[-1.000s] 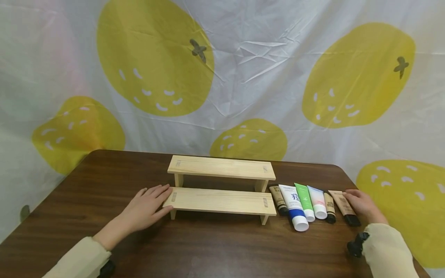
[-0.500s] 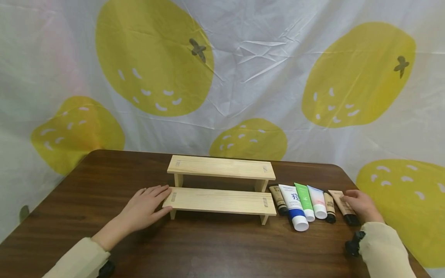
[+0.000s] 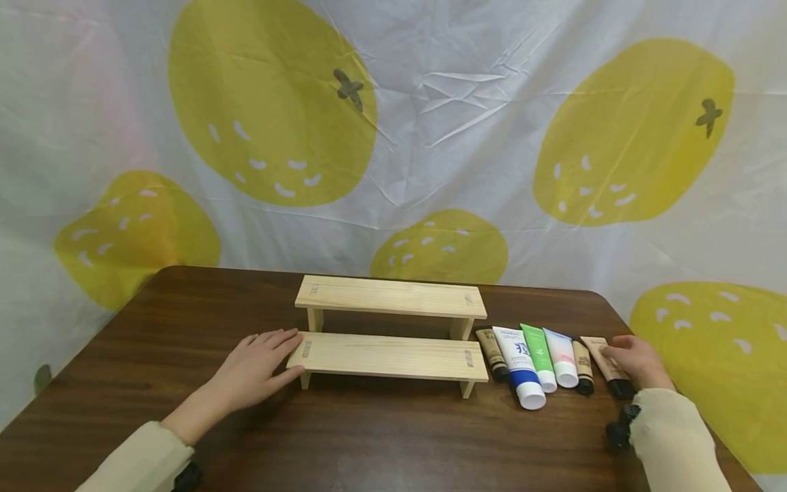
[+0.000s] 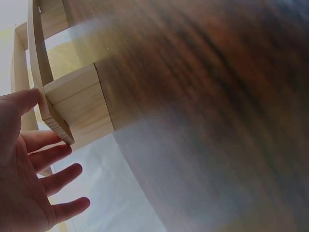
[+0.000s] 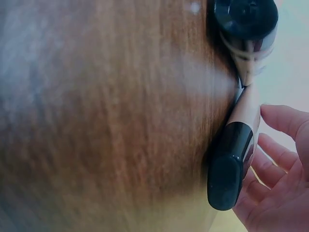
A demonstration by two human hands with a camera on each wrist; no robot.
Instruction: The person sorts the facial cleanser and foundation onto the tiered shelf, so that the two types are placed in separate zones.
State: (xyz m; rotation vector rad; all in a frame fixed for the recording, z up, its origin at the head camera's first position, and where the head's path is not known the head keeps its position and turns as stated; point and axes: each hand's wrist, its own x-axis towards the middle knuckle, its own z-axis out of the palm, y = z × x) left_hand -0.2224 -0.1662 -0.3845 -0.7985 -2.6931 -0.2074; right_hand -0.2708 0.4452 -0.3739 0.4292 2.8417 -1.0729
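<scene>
Before a patterned cloth [image 3: 455, 150], the lower shelf [image 3: 387, 354] meets the left hand [image 3: 255, 369] and a beige tube [image 3: 605, 362] the right hand [image 3: 639, 362]

Across the far side hangs the cloth, white, creased and slightly shiny, printed with large yellow rounded shapes. Nearer stands the table [image 3: 381, 437], dark brown with streaky wood grain and rounded far corners. Near its middle sit two pale, smooth wooden shelves, flat boards on upright supports; the upper shelf [image 3: 393, 296] is on the far side.

At the lower shelf's left end, the left hand is spread, thumb and fingertips touching the board without clenching. Far to the right, the right hand grasps the beige tube between thumb and curled fingers; the tube lies on the table, black cap toward the near side.

Between the shelves and that tube, five others lie in a row: a white-and-blue tube [image 3: 516, 359], the biggest, a green tube [image 3: 538, 352], a pale tube [image 3: 561, 355], a brown tube [image 3: 492, 350] and a small tan tube [image 3: 583, 362].
</scene>
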